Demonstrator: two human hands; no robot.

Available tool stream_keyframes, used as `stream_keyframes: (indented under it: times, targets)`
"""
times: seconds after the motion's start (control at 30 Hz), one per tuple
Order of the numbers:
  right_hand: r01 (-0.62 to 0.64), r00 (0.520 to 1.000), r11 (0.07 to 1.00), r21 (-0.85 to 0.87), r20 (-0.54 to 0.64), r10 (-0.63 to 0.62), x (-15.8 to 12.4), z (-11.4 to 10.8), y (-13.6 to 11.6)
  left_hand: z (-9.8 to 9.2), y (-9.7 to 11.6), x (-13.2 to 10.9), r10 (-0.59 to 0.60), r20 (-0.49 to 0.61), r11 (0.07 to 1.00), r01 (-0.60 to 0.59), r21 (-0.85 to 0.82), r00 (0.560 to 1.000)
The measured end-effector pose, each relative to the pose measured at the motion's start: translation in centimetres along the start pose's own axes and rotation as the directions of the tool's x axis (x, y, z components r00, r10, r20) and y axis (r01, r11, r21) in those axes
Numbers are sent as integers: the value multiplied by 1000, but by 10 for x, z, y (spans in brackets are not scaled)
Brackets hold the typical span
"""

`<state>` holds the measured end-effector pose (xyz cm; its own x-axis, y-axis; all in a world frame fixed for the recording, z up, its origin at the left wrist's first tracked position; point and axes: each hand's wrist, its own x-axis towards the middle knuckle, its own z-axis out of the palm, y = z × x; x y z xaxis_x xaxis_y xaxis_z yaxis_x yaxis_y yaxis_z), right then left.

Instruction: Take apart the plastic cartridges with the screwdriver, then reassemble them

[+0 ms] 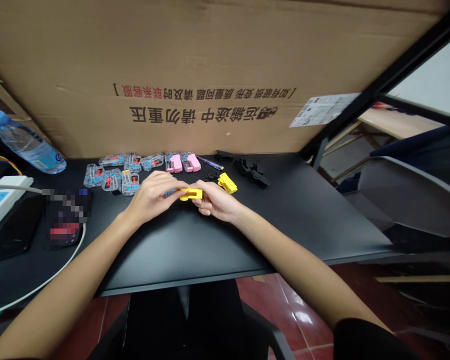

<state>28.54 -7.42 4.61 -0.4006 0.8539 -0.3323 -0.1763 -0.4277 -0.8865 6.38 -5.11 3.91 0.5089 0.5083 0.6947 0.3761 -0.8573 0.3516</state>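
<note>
Between my two hands, above the black table, is a small yellow plastic part [191, 194] with a slot in it. My left hand [155, 196] pinches its left end, and my right hand [214, 201] grips it from the right with curled fingers. Just behind my right hand lies another yellow part [227, 183]. Two pink pieces [175, 163] in clear housings rest behind my hands. Several clear assemblies with blue and red bits [130, 183] sit behind and left of my left hand. Black parts [252, 172] lie to the right, and a screwdriver [210, 163] lies near the cardboard.
A large cardboard sheet [210, 55] stands along the back of the black table [195, 250]. At the left are a water bottle [32, 145], a white power strip [2, 197], a dark phone [17, 225] and a white cable [65, 264]. A grey chair [408, 195] stands right.
</note>
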Motion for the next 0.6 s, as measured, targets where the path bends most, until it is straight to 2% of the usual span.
stream_keyframes:
  times: [0.1, 0.2, 0.3, 0.43, 0.6]
  targets:
    - [54, 997, 998, 17, -52, -53, 3, -2, -1, -1, 2, 2, -62, 7, 997, 62, -48, 998]
    - [155, 976, 986, 58, -166, -144, 6, -7, -5, -1, -1, 3, -236, -16, 969, 234, -75, 972]
    - [246, 946, 968, 55, -231, -228, 7, -14, -10, -3, -9, 1, -333, -48, 942, 334, 10, 942]
    - [263, 939, 964, 29, -239, -249, 7, -18, -12, -3, -18, -5, -389, -4, 907, 384, 172, 921]
    - [222, 965, 970, 99, -168, -203, 7, -17, -10, 0, -23, -12, -397, 168, 907, 358, 219, 902]
